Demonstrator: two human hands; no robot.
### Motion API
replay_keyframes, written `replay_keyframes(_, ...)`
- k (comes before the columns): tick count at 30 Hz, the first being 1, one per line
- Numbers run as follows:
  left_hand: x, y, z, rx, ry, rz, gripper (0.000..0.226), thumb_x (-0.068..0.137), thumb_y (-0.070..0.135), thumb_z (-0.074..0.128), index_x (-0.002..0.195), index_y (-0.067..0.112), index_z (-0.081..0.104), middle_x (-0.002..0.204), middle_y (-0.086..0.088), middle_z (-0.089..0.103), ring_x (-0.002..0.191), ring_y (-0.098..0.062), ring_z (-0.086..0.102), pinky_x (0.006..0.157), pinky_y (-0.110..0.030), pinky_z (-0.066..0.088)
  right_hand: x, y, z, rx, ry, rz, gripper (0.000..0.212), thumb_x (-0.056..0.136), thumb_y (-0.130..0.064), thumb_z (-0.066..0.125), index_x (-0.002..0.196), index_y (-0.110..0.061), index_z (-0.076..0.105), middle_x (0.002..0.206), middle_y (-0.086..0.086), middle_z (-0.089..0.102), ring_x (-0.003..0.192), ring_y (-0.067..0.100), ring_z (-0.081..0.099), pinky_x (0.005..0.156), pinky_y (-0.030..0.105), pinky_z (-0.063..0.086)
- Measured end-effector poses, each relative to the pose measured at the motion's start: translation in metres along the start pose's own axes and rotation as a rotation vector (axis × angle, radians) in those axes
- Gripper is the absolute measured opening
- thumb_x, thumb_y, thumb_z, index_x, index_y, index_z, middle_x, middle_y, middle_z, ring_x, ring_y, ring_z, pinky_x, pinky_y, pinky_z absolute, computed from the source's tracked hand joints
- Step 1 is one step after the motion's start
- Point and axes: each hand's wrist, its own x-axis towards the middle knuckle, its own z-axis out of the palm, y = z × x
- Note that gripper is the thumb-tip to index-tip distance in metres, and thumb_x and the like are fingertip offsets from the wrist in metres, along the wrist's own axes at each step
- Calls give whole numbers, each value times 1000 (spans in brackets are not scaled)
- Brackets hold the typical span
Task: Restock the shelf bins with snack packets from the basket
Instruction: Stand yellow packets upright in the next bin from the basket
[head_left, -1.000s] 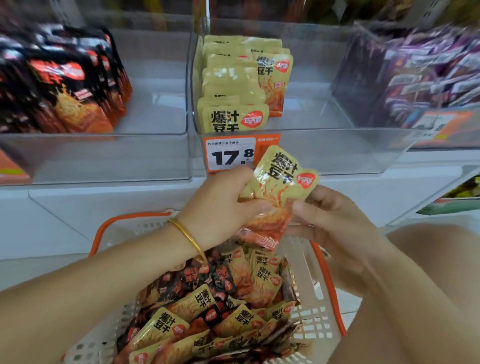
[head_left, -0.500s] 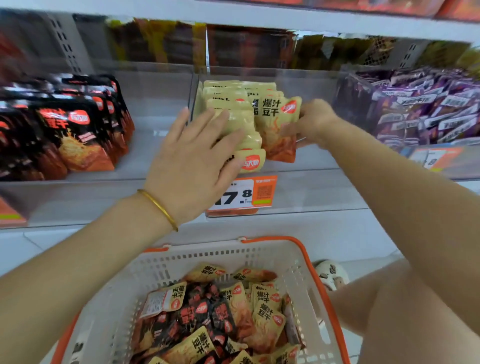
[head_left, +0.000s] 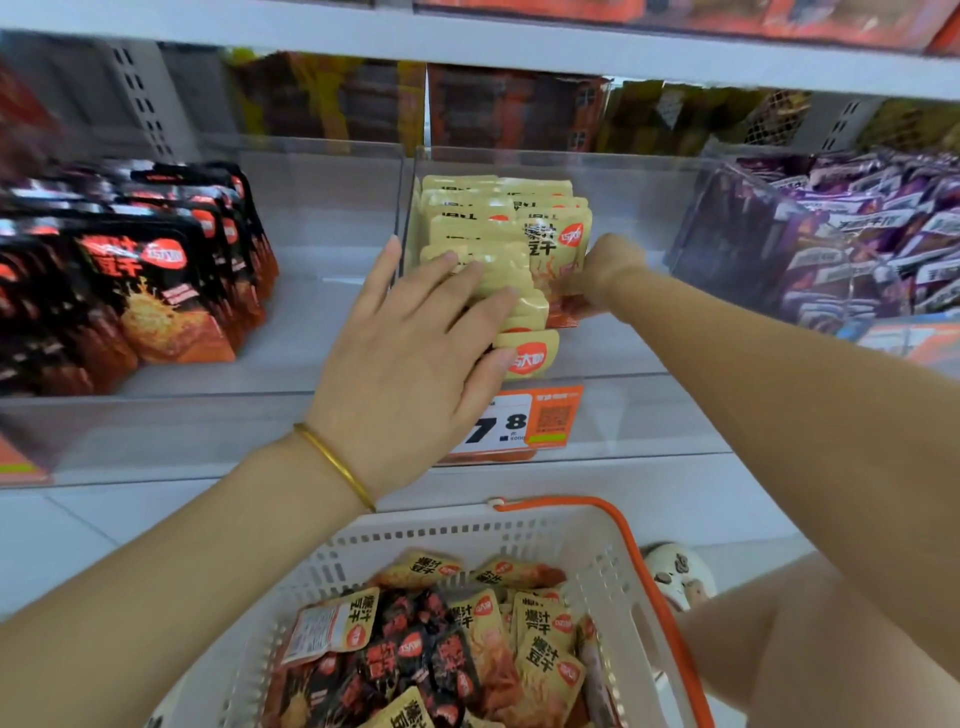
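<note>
A clear middle shelf bin (head_left: 623, 364) holds a row of yellow snack packets (head_left: 467, 223) standing on edge. My left hand (head_left: 415, 343) lies flat with straight fingers against the front of that row. My right hand (head_left: 602, 275) pinches the lower edge of one yellow packet (head_left: 558, 249) at the right side of the row, inside the bin. Below, a white basket (head_left: 597, 566) with orange handles holds several yellow and black snack packets (head_left: 457, 639).
The left bin holds black packets (head_left: 156, 291); the right bin holds purple packets (head_left: 857, 234). An orange price tag (head_left: 524, 421) hangs on the middle bin's front. A shelf board runs overhead. A shoe (head_left: 675, 571) shows beside the basket on the floor.
A second ago both hands held a yellow packet above the basket. They rose to the middle bin; the right hand has lowered the packet into the row while the left presses the stack.
</note>
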Motion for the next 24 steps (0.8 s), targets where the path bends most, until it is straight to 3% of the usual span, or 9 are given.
replay_keyframes(2, -1, 0, 0, -3, -10, 6, 49, 97, 40, 28, 128, 15, 57, 131, -10, 56, 128, -31, 46, 114, -50, 15, -6, 0, -4, 63, -34, 24, 29, 81, -12, 74, 76, -7, 46, 93, 16, 69, 83, 32, 70, 78, 39, 58)
replay_keyframes(4, -1, -1, -1, -20, -9, 12, 48, 98, 40, 29, 129, 14, 56, 133, -10, 55, 129, -31, 44, 115, -50, 15, -18, -5, -14, -37, -55, 28, 31, 83, -13, 73, 78, -6, 43, 84, 12, 63, 80, 28, 66, 69, 34, 57)
replay_keyframes(7, -6, 5, -11, -73, 63, 44, 44, 98, 34, 34, 126, 10, 58, 133, -13, 54, 130, -32, 43, 115, -50, 17, -51, -16, -41, -173, 80, -113, 26, 84, -13, 71, 95, -3, 50, 85, 11, 64, 77, 21, 66, 60, 28, 52)
replay_keyframes(9, -18, 15, -21, -96, 164, 132, 37, 97, 26, 40, 120, 7, 62, 131, -13, 56, 124, -34, 49, 111, -52, 25, -96, -15, -63, 26, 99, -280, 22, 85, -10, 69, 84, -10, 47, 76, 11, 63, 69, 21, 69, 59, 34, 58)
replay_keyframes(12, -46, 37, -22, -122, 222, 284, 30, 90, 17, 48, 109, 7, 69, 125, -11, 61, 110, -33, 56, 99, -47, 38, -174, 7, -72, 243, -93, -460, 19, 83, -6, 70, 77, -11, 52, 61, 5, 62, 57, 21, 69, 52, 35, 58)
replay_keyframes(15, -73, 54, 0, -115, 39, 370, 24, 82, 15, 52, 98, 12, 70, 118, -7, 64, 107, -28, 52, 92, -41, 37, -195, 54, -23, 106, -482, -291, 11, 84, -6, 67, 81, -8, 56, 70, 8, 62, 61, 26, 69, 59, 40, 57)
replay_keyframes(18, -97, 56, 24, -93, -216, 359, 27, 78, 20, 46, 93, 16, 68, 116, -4, 64, 108, -25, 47, 88, -39, 35, -173, 116, 58, -429, -776, -166, 3, 88, -12, 61, 88, -9, 59, 90, 9, 67, 81, 29, 68, 72, 38, 58)
replay_keyframes(21, -117, 50, 37, -71, -369, 327, 33, 78, 24, 39, 90, 19, 68, 112, -3, 65, 107, -24, 45, 85, -38, 34, -165, 180, 121, -763, -871, -208, 14, 90, -14, 56, 99, -7, 63, 101, 7, 64, 92, 25, 58, 70, 29, 47)
replay_keyframes(24, -126, 46, 41, -66, -445, 262, 36, 80, 29, 34, 87, 21, 68, 108, 1, 65, 105, -23, 51, 82, -36, 35, -174, 236, 156, -760, -828, -89, 30, 90, -18, 57, 118, -7, 61, 115, 10, 63, 93, 23, 61, 63, 28, 48)
